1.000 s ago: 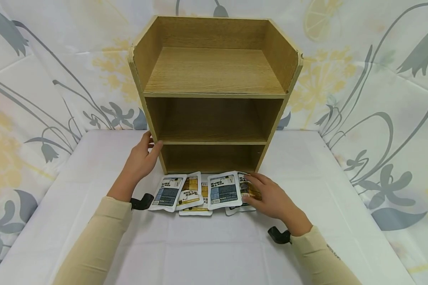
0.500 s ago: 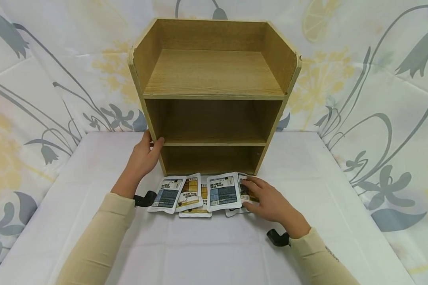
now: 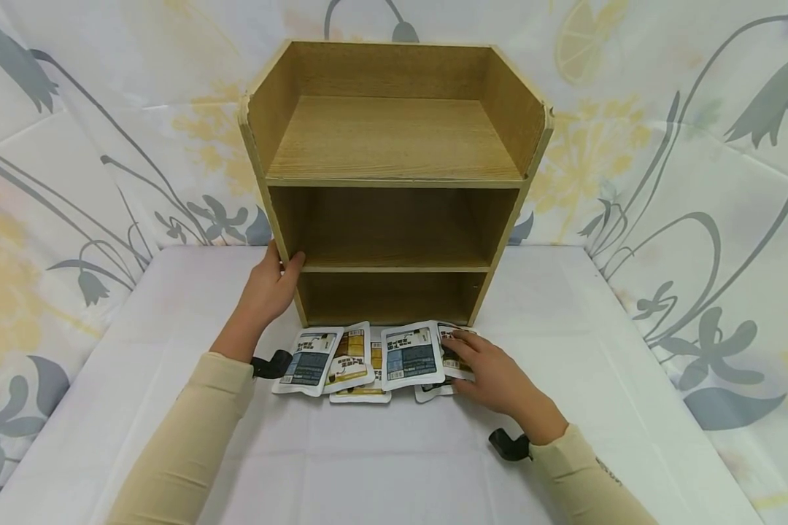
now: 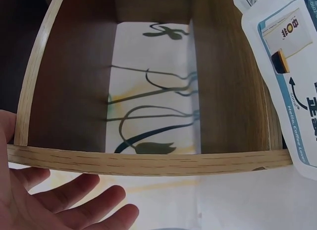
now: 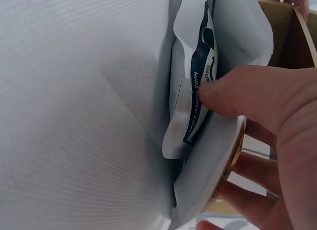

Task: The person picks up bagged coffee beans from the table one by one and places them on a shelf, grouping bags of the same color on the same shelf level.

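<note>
A wooden shelf unit (image 3: pixel 394 181) stands on a white cloth. My left hand (image 3: pixel 265 292) holds its left side panel (image 4: pixel 148 161), thumb at the front edge and fingers along the outside. Several white coffee pouches lie overlapping before the bottom compartment: blue-labelled ones (image 3: pixel 310 361) and yellow-labelled ones (image 3: pixel 351 357). At the right end of the row, my right hand (image 3: pixel 499 375) pinches a brown-and-yellow pouch (image 3: pixel 456 354). In the right wrist view my thumb presses against a dark-striped pouch (image 5: pixel 193 111), and the fingers reach behind a brown-edged one (image 5: pixel 213 155).
The shelf has an open top tray (image 3: pixel 394 138), a middle compartment (image 3: pixel 394 230) and a low bottom one (image 3: pixel 394 297). Floral fabric (image 3: pixel 630 146) hangs behind and at both sides. White cloth (image 3: pixel 381 467) spreads in front of the pouches. Each wrist bears a black camera (image 3: pixel 508 443).
My right hand has shifted slightly left at the end pouch. The left hand keeps its hold on the shelf panel, and the whole view has drifted a little downward.
</note>
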Demonstrator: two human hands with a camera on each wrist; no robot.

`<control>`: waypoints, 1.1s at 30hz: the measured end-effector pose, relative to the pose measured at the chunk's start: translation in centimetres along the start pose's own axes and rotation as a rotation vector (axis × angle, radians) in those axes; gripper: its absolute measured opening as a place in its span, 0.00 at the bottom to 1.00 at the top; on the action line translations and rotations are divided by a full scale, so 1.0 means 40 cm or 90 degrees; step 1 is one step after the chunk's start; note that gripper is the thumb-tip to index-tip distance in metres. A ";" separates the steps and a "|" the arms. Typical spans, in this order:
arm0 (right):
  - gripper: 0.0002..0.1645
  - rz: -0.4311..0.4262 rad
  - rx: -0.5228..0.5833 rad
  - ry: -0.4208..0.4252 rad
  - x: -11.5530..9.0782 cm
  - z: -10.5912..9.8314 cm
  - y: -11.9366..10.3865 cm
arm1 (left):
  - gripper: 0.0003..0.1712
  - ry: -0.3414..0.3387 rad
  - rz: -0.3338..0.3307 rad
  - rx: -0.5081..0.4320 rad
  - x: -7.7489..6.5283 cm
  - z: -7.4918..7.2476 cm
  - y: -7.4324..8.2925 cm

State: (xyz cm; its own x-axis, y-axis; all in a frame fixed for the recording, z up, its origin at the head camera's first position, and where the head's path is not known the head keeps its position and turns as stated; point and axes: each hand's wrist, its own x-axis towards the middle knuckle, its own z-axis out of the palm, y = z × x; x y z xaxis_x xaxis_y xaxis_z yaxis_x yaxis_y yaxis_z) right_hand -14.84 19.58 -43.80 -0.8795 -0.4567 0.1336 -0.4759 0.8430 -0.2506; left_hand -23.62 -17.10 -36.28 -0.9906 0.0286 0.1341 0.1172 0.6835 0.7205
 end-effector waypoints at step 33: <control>0.19 -0.185 -0.106 0.222 -0.018 -0.072 0.005 | 0.36 0.025 0.003 -0.019 0.020 0.007 -0.001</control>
State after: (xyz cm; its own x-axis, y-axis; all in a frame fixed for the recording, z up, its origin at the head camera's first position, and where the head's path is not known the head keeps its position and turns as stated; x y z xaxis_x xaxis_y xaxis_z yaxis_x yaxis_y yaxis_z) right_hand -14.30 20.90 -41.20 -0.6449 -0.5816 0.4958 -0.6708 0.7416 -0.0025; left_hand -24.43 -16.89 -36.39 -0.9865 0.0021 0.1638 0.1242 0.6611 0.7399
